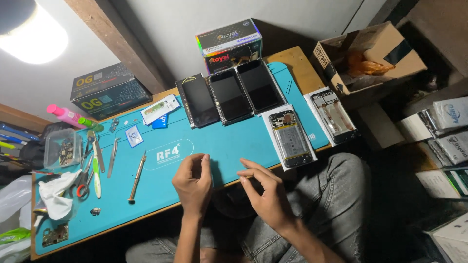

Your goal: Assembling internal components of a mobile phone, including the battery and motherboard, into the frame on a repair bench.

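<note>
Head view: both hands, left [192, 184] and right [265, 195], hover empty over the blue mat [224, 141].

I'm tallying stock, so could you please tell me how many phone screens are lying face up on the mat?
3, side by side along the mat's far edge: left screen, middle screen, right screen. None seems hidden.

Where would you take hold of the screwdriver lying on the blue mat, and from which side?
The screwdriver lies flat and slanted on the blue mat, its thicker handle end nearest the person and its thin tip pointing away. Probably best to pinch the handle from above, fingers across its width. The tweezers lie apart on its left, the left hand is close on its right.
</note>
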